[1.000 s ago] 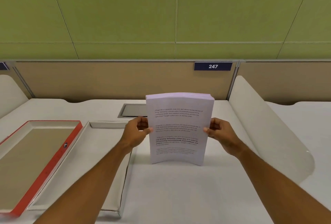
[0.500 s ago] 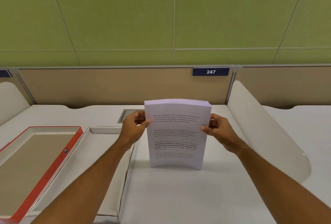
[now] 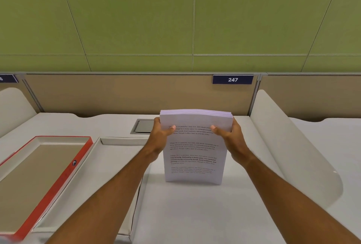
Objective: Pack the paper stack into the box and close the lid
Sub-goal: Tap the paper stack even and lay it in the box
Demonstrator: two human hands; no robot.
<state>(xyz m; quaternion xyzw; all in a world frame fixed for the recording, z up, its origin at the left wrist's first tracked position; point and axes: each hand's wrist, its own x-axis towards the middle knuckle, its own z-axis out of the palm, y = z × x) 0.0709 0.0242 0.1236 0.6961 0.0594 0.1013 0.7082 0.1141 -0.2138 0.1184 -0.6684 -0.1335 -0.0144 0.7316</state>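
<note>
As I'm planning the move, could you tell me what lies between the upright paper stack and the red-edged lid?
In the head view, the open white box lies between the paper stack and the red-edged lid; the left forearm crosses over it.

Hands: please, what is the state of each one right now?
Left hand: closed on the left edge of the paper stack, which stands upright on the desk.
Right hand: closed on its right edge.

Two bare forearms, no sleeves anywhere up to the frame's lower edge. Left hand point(image 3: 160, 134) and right hand point(image 3: 229, 134) ungloved: no rings, no watch, no wristbands. Short, unpainted thumbnails. No marks on either wrist.
</note>
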